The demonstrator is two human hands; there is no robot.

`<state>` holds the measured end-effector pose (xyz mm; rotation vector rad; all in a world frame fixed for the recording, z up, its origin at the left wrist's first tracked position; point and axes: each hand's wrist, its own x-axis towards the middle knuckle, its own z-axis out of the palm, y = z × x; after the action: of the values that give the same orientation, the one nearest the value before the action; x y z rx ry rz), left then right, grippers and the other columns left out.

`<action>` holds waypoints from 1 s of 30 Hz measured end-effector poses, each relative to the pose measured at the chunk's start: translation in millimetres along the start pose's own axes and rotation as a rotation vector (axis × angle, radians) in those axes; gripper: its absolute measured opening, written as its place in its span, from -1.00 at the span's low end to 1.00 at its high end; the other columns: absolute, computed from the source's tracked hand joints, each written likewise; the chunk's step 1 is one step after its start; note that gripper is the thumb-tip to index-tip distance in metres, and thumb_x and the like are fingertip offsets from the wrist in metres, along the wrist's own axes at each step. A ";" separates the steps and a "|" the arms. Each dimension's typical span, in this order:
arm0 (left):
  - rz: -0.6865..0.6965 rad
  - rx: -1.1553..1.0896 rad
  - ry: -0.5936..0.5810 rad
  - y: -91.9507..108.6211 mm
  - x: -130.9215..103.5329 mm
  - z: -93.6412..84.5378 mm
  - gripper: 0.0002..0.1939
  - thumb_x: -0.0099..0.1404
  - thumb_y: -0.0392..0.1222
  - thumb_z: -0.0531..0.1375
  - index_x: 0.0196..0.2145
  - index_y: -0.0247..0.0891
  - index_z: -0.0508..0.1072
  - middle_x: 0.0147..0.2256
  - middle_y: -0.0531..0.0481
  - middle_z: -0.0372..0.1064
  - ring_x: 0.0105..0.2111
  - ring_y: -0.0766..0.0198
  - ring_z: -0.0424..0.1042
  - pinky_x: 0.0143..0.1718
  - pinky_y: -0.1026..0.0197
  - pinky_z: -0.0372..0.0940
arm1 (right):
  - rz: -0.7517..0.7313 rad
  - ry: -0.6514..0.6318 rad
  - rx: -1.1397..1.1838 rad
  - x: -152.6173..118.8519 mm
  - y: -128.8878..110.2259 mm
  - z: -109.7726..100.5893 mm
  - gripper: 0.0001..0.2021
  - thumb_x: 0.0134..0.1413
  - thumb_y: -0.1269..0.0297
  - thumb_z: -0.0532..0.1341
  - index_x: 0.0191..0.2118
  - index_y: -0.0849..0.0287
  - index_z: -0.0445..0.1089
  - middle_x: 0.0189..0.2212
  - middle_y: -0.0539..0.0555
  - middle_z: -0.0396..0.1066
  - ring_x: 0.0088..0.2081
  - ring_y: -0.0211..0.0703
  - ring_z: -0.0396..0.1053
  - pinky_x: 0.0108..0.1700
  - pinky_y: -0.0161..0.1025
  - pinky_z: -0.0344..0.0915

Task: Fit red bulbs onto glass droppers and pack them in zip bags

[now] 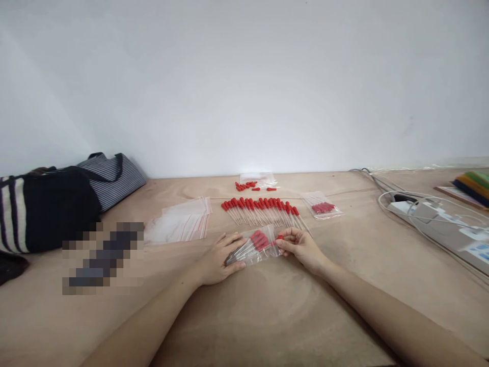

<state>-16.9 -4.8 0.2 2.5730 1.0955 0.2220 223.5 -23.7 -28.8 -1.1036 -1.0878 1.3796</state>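
Observation:
A clear zip bag (250,250) with several red-bulbed droppers in it lies between my hands. My left hand (223,257) holds the bag's left end, fingers above and thumb below. At the open right end, my right hand (300,247) pinches a red bulb (280,238); the rest of that piece is hard to make out. Just beyond the hands lies a slanting row of red-bulbed droppers (263,205). A filled bag of droppers (324,207) rests right of the row, and flat clear bags with red lines (183,221) are spread to its left.
Loose red bulbs (246,186) lie by another clear bag (263,178) near the wall. Black and striped bags (57,209) stand at the left, near a blurred dark object (107,257). A power strip (443,224) with cables and coloured cloths (473,186) are at the right.

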 end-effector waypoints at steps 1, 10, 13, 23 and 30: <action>-0.001 0.001 -0.001 0.5 0.0 -0.4 -0.47 0.20 0.02 0.03 0.09 -0.19 0.10 0.12 -0.11 -0.01 0.12 0.12 -0.04 0.11 -0.04 -0.12 | 0.002 -0.026 -0.069 0.2 -1.5 -0.5 -0.68 -0.38 0.18 0.33 -0.45 0.22 0.28 -0.66 -0.09 0.32 -0.69 -0.43 0.19 -0.66 -0.45 0.14; 0.010 -0.008 -0.007 2.7 0.7 -2.2 -0.47 0.20 0.00 0.03 0.09 -0.22 0.10 0.12 -0.12 0.00 0.12 0.11 -0.04 0.11 -0.05 -0.13 | 0.047 -0.372 -0.347 16.2 -9.2 -15.2 -0.79 -0.32 0.24 0.29 -0.45 0.24 0.43 -0.73 -0.13 0.26 -0.76 -0.51 0.01 -0.75 -0.51 -0.04; 0.019 -0.015 0.006 1.9 0.6 -1.6 -0.48 0.20 0.01 0.03 0.09 -0.20 0.11 0.11 -0.11 0.02 0.11 0.10 -0.03 0.12 -0.06 -0.14 | 0.065 -0.396 -0.357 21.0 -9.8 -14.2 -0.78 -0.38 0.21 0.32 -0.50 0.23 0.44 -0.72 -0.11 0.29 -0.74 -0.49 0.06 -0.73 -0.48 0.02; 0.028 0.009 0.003 -1.2 0.7 1.0 -0.47 0.20 -0.02 0.04 0.10 -0.21 0.09 0.13 -0.14 -0.03 0.13 0.09 -0.05 0.11 -0.09 -0.14 | 0.012 -0.235 -0.347 31.0 3.6 -5.8 -0.64 -0.55 0.16 0.38 -0.61 0.25 0.25 -0.72 -0.14 0.21 -0.70 -0.47 0.10 -0.69 -0.46 0.01; 0.064 0.000 0.032 -4.9 0.2 2.5 -0.48 0.19 -0.04 0.06 0.09 -0.21 0.11 0.12 -0.16 0.01 0.11 0.07 -0.01 0.08 -0.10 -0.06 | 0.038 -0.366 -0.395 25.1 -1.5 -8.1 -0.64 -0.37 0.05 0.30 -0.51 0.29 0.39 -0.73 -0.11 0.20 -0.70 -0.47 0.03 -0.65 -0.43 -0.01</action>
<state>-19.4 -2.1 -3.9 2.6152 1.0250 0.2801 230.1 1.8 -30.4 -1.1782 -1.6662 1.4699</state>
